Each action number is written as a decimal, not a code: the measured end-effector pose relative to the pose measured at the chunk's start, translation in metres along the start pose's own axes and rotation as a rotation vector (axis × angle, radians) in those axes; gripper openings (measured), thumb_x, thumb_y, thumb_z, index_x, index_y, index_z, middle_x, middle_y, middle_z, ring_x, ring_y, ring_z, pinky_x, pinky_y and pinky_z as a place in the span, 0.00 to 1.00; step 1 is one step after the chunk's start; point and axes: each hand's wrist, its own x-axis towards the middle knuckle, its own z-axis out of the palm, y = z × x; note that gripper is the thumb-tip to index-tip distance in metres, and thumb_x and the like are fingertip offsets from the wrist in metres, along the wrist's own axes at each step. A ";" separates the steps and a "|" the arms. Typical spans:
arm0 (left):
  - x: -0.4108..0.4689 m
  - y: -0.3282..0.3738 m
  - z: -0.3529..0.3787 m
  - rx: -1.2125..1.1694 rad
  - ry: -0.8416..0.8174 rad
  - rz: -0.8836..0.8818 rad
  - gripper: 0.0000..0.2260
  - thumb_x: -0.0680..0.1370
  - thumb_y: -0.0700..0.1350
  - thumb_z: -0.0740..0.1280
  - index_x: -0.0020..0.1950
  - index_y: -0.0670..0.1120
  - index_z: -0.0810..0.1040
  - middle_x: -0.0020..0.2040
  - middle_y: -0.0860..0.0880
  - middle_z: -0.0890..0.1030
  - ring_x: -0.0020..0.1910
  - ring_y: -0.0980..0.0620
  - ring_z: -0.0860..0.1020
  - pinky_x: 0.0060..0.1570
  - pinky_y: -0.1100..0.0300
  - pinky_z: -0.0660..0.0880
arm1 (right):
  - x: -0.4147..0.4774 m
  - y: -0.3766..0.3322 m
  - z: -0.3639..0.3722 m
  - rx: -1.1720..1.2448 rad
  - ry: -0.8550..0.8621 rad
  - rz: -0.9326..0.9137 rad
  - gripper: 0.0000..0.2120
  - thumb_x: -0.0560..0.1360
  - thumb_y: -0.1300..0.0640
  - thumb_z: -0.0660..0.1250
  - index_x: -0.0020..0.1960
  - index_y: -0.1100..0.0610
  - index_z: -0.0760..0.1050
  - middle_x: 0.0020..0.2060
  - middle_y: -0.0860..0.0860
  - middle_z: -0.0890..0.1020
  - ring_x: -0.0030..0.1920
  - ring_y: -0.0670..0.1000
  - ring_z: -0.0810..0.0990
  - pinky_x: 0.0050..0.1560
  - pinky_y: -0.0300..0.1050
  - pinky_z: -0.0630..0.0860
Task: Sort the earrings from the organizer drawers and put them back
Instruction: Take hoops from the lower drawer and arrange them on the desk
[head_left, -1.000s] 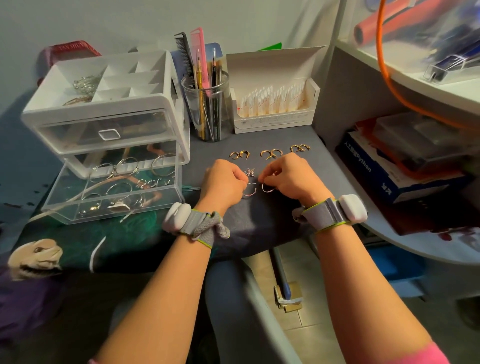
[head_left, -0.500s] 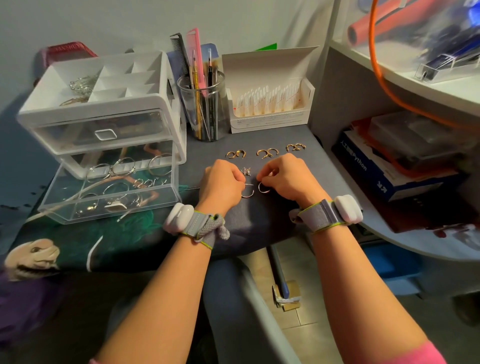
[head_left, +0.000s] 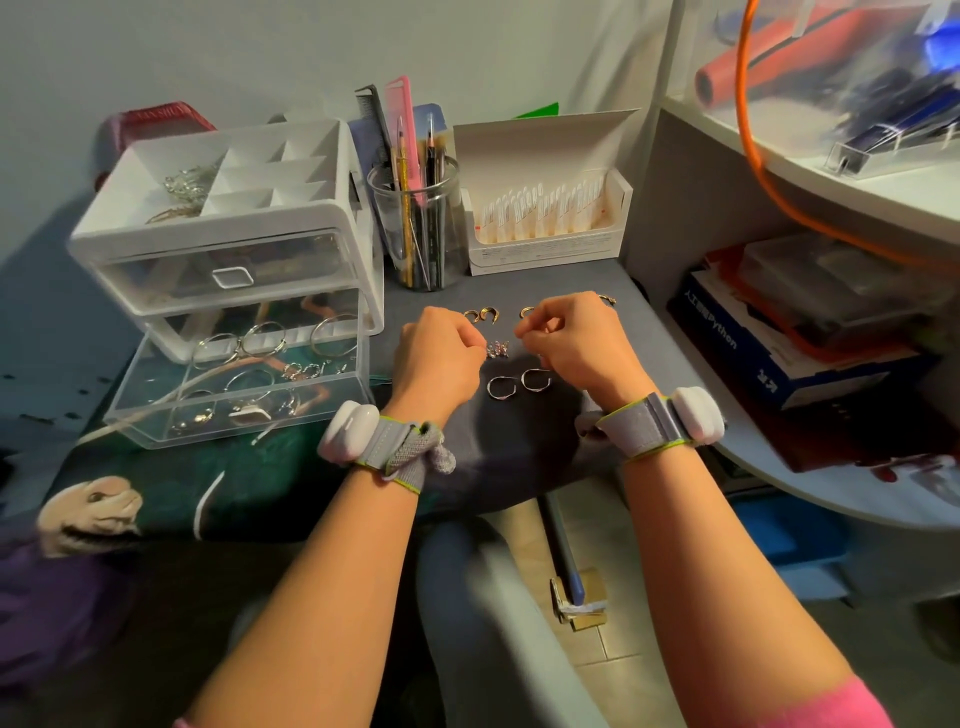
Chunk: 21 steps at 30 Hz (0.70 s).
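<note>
Earrings (head_left: 535, 380): laid out in pairs on the desk (head_left: 519, 447), right of the organizer (head_left: 223, 228), about midway between front and rear edges
Gold hoops (head_left: 480, 314): row nearest the rear edge, partly hidden behind both hands; thick open crescents
Sparkling pair (head_left: 497, 349): small, stone-set, lying between the two hands
Silver hoops (head_left: 501, 388): two thin open rings side by side, nearest the front edge, apart from either hand
Left hand (head_left: 439, 358): fingers curled, tips at the Sparkling pair; a pinch cannot be confirmed
Right hand (head_left: 576, 343): thumb and forefinger drawn together; contents, if any, too small to tell
Open drawer (head_left: 234, 415): clear, pulled out toward the front-left corner; more hoops and small pieces inside
Handling, judged: very light, stiff wire, smooth, apt to slip or roll; thin hoops may bend
Grip, judged: fingertip pinch on the hoop's curve, away from the open ends
</note>
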 end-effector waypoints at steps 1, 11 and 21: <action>-0.001 0.001 -0.004 -0.004 0.013 0.005 0.12 0.71 0.36 0.67 0.30 0.50 0.77 0.36 0.42 0.83 0.40 0.37 0.83 0.42 0.44 0.82 | 0.000 -0.004 0.001 0.019 0.003 -0.014 0.08 0.72 0.64 0.67 0.40 0.52 0.81 0.29 0.46 0.76 0.34 0.50 0.77 0.42 0.44 0.75; -0.012 0.005 -0.054 -0.013 0.141 0.057 0.12 0.73 0.38 0.66 0.31 0.50 0.76 0.32 0.51 0.79 0.39 0.43 0.83 0.43 0.51 0.81 | -0.009 -0.049 0.016 0.072 -0.016 -0.119 0.07 0.72 0.63 0.68 0.40 0.53 0.81 0.31 0.52 0.78 0.34 0.52 0.79 0.32 0.38 0.74; -0.019 -0.023 -0.116 0.016 0.267 0.022 0.07 0.73 0.40 0.67 0.37 0.48 0.81 0.37 0.48 0.83 0.39 0.44 0.81 0.44 0.50 0.80 | -0.012 -0.102 0.060 0.090 -0.076 -0.218 0.06 0.72 0.61 0.68 0.39 0.52 0.81 0.32 0.49 0.81 0.37 0.52 0.80 0.38 0.45 0.76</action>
